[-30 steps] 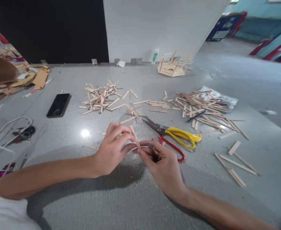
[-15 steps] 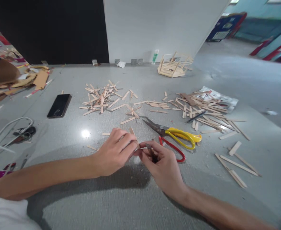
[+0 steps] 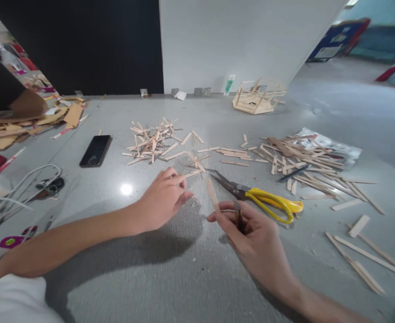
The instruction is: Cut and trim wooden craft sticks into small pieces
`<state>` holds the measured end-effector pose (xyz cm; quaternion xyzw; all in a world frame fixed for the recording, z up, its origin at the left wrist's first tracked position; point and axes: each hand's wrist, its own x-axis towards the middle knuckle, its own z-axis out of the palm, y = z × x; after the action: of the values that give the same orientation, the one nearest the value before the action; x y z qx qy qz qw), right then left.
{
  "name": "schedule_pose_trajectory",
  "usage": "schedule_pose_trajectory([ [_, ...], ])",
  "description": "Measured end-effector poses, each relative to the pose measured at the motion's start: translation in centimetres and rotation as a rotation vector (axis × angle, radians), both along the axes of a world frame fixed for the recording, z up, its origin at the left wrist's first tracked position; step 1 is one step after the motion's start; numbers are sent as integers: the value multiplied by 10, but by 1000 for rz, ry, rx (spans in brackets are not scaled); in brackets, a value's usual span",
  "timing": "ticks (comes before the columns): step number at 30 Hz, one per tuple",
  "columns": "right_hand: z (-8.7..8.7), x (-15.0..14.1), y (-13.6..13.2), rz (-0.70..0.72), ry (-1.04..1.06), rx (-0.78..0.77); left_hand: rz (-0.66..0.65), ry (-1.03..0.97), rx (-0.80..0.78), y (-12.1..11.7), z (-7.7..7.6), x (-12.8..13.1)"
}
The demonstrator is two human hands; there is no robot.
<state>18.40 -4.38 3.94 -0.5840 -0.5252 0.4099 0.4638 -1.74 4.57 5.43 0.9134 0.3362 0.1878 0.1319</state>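
Between thumb and finger, my right hand (image 3: 251,237) pinches a flat wooden craft stick (image 3: 211,192), which points up and away. A small dark-tipped tool (image 3: 238,213), perhaps a blade, is tucked in the same hand; the fingers hide most of it. My left hand (image 3: 163,197) is off to the left, apart from the stick, fingers loosely bent with a gap before the thumb and nothing in them. Beyond my right hand lie large scissors (image 3: 267,202) with a yellow handle. A few loose sticks (image 3: 197,162) rest just past my left hand.
Piles of sticks lie at the centre left (image 3: 153,141) and right (image 3: 305,161), with a pen (image 3: 293,173) on the right one. A stick frame (image 3: 256,101) and a glue tube (image 3: 229,85) stand by the wall. A phone (image 3: 95,150) and cables (image 3: 49,184) are left.
My left hand has let go of the craft stick and drawn back to the left. My right hand keeps the stick and has moved right in view. The whole view has shifted slightly.
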Motion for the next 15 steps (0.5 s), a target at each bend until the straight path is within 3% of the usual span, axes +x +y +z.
schedule_pose_trajectory([
  [5, 2, 1, -1, -31, -29, 57, -87, -145, -138, -17, 13, 2],
  [8, 2, 1, -1, -32, -26, 59, -83, -166, -128, -23, 18, 6],
  [11, 1, 1, 0, -26, -32, 62, -32, -75, -71, -24, 15, 6],
  [15, 1, 1, 0, -27, -23, 60, 29, -34, -113, -23, 5, -1],
])
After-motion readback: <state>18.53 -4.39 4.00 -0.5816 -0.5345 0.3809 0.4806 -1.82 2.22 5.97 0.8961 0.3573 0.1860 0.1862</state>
